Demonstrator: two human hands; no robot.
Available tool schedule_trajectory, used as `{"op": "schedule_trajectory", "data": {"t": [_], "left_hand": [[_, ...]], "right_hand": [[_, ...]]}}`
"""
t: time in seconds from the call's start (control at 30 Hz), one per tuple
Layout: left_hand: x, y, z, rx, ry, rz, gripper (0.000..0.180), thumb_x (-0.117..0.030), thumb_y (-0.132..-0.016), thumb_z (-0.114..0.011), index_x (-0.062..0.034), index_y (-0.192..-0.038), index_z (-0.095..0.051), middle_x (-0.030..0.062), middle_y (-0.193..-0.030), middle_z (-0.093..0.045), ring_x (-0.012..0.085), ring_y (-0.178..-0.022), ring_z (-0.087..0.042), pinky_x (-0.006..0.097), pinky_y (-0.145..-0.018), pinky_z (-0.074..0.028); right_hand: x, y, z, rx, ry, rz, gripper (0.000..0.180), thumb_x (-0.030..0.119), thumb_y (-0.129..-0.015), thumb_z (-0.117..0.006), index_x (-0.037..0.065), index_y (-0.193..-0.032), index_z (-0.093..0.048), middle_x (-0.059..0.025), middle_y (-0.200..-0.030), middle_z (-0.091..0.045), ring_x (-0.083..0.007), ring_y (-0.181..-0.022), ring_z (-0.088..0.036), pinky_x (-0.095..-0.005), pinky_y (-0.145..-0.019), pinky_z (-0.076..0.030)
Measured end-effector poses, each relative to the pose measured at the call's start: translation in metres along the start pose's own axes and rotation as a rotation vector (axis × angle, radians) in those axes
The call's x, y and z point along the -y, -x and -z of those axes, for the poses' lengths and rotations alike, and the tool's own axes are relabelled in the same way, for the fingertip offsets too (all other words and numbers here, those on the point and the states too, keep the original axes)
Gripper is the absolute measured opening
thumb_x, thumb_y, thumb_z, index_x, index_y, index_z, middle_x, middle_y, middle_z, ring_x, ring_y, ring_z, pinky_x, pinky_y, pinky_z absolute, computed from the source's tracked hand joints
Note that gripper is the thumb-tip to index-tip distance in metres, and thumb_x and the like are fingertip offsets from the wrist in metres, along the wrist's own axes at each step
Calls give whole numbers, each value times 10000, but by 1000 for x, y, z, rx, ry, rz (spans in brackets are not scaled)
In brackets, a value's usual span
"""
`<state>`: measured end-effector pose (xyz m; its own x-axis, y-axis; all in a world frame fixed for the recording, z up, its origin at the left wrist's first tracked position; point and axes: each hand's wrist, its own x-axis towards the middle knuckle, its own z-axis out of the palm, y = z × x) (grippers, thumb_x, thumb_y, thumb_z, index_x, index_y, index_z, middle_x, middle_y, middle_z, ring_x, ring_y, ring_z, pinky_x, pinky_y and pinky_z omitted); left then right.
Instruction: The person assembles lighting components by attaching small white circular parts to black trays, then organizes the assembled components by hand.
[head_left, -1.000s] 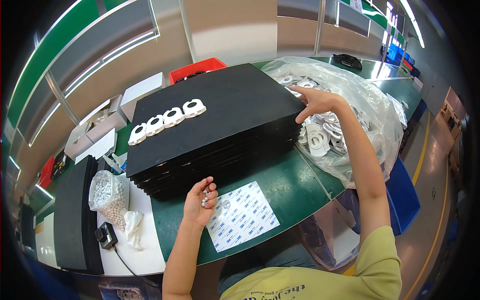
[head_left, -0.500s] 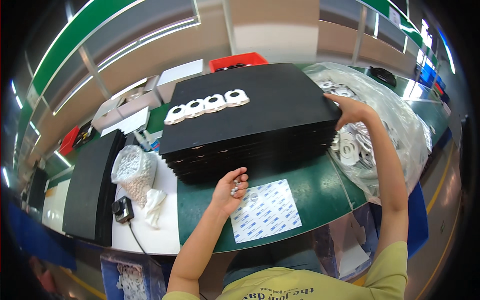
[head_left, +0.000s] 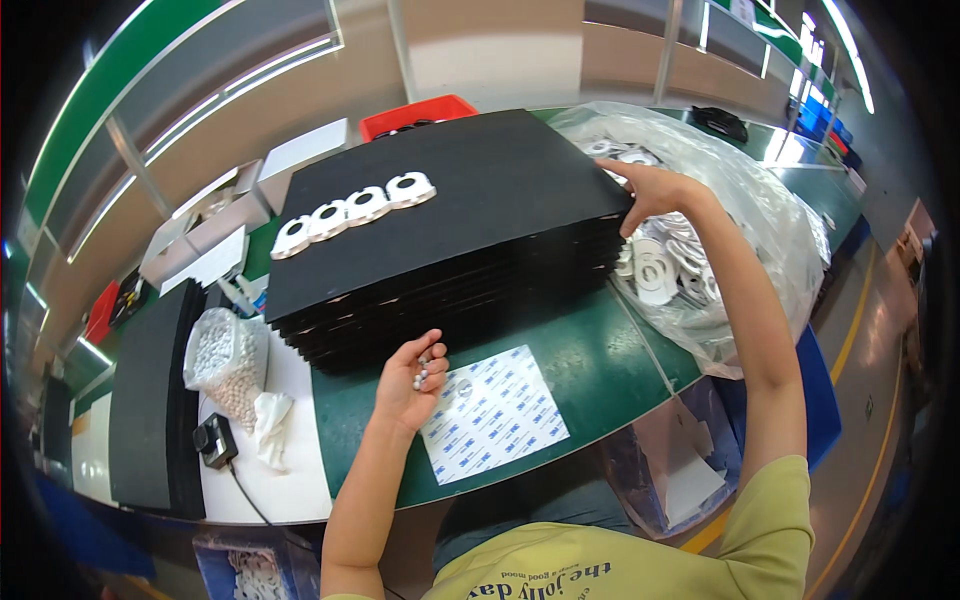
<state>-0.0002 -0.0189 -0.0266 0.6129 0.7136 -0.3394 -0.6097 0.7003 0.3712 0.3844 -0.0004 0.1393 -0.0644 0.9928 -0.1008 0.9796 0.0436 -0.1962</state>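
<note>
My left hand (head_left: 405, 392), palm up, has its fingers curled around several small white beads (head_left: 421, 374). It hovers by the front of a tall stack of black boards (head_left: 480, 190), next to a white sheet with blue print (head_left: 495, 420). At the stack's right corner, my right hand (head_left: 658, 190) has thumb and forefinger spread along the edge and seems to touch it; its other fingers are partly hidden. A row of white plates with round dark openings (head_left: 362, 206) lies on the top board. More white plates (head_left: 655, 268) fill a clear plastic bag (head_left: 765, 235) to the right.
A bag of white beads (head_left: 226, 362) stands left of the stack, near a small black camera-like device (head_left: 215, 440) with a cable and a crumpled white cloth (head_left: 271, 425). More black boards (head_left: 155, 400) sit far left. A red bin (head_left: 440, 106) and white boxes (head_left: 300, 158) are behind.
The view has swung right, so the bench and its things sit farther left in the picture. Both hands keep nearly the same places beside the stack, and the beads stay in my left hand.
</note>
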Motion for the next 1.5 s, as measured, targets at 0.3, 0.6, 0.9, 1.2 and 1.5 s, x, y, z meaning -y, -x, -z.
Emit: {"op": "schedule_trajectory", "data": {"t": [0.3,0.6,0.9,1.2,1.5], "left_hand": [[28,-10,-15,-65,-103,-53,173,-57,-910,-435,15,-1063,-470,113,-879,-522,101,-622,-433,174,-445,-329],[27,-8,-6,-17,-231,-77,215,-263,-885,-567,-47,-888,-570,14,-665,-514,31,-505,-360,140,-394,-244],[17,1,-8,94,-238,-149,277,-137,-865,-593,-48,-1127,-567,-1,-811,-536,35,-570,-372,141,-421,-260],[3,0,9,110,-280,-168,240,-77,-850,-601,-63,-1088,-578,44,-912,-613,33,-595,-397,128,-413,-255],[-4,-4,23,143,-240,-156,101,-134,-853,-610,-71,-928,-586,41,-838,-595,46,-566,-400,135,-404,-250]], "right_hand": [[-69,74,-72,-189,150,-496,487,350,-646,-758,27,-975,-601,-188,-926,-629,-343,-787,-621,-408,-696,-496],[-47,112,-140,-424,255,-461,509,410,-622,-758,-10,-827,-554,-176,-794,-603,-348,-759,-597,-421,-645,-480],[-25,96,-172,-447,462,-434,385,207,-691,-658,-43,-951,-523,-148,-915,-564,-289,-947,-521,-379,-698,-507],[26,108,-137,-702,501,-149,88,107,-746,-612,35,-788,-639,-99,-832,-555,-276,-815,-529,-375,-680,-431],[152,83,-193,-255,-1031,23,140,81,-817,-609,15,-931,-659,-25,-733,-593,-63,-640,-523,-213,-566,-414]]}}
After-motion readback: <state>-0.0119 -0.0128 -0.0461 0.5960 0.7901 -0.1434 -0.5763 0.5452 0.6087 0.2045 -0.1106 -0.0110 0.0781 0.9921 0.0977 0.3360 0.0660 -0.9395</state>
